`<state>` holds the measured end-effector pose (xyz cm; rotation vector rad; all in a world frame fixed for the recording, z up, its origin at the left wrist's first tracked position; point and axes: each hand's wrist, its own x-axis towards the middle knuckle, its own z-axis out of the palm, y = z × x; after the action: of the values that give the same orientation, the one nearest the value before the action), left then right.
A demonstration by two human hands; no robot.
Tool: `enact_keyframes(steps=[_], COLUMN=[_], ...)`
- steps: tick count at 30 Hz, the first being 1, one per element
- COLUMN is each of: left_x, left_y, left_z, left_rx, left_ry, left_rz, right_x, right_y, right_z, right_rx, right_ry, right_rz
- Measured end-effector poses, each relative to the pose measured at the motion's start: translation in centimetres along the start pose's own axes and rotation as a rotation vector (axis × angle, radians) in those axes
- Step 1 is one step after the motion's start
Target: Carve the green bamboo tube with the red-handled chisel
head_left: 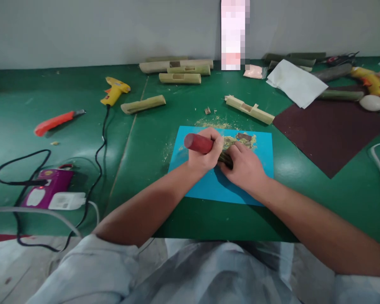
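Observation:
My left hand is wrapped round a tool with a dark red round handle that sticks out to the left. My right hand is closed on a dark green bamboo piece lying on a blue mat. The two hands touch over the mat's middle. The tool's working end is hidden between them. Pale shavings and a small brown chip lie at the mat's far edge.
On the green table: cut bamboo tubes, a notched piece, a yellow glue gun, an orange utility knife, a purple power strip with cables, dark brown sandpaper, white paper.

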<state>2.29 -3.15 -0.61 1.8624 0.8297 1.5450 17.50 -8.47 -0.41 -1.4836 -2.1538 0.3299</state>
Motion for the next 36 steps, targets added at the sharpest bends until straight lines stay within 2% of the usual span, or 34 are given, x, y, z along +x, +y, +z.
enact_keyframes(steps=[5, 11, 16, 21, 26, 36], left_x=[-0.1, 0.2, 0.2, 0.6, 0.5, -0.1], left_y=[-0.2, -0.1, 0.3, 0.6, 0.0, -0.6], left_z=[0.2, 0.2, 0.3, 0.6, 1.0, 1.4], left_rx=[-0.039, 0.039, 0.007, 0.048, 0.031, -0.095], left_ry=[0.034, -0.006, -0.037, -0.057, 0.012, 0.155], left_rz=[0.021, -0.012, -0.026, 0.009, 0.02, -0.049], right_x=[0.0, 0.0, -0.1, 0.0, 0.2, 0.3], right_y=[0.1, 0.1, 0.1, 0.3, 0.4, 0.3], right_z=[0.3, 0.3, 0.4, 0.6, 0.7, 0.5], right_rx=[0.02, 0.025, 0.023, 0.016, -0.015, -0.025], right_ry=[0.014, 0.046, 0.052, 0.051, 0.067, 0.039], right_rz=[-0.007, -0.018, -0.019, -0.035, -0.096, -0.064])
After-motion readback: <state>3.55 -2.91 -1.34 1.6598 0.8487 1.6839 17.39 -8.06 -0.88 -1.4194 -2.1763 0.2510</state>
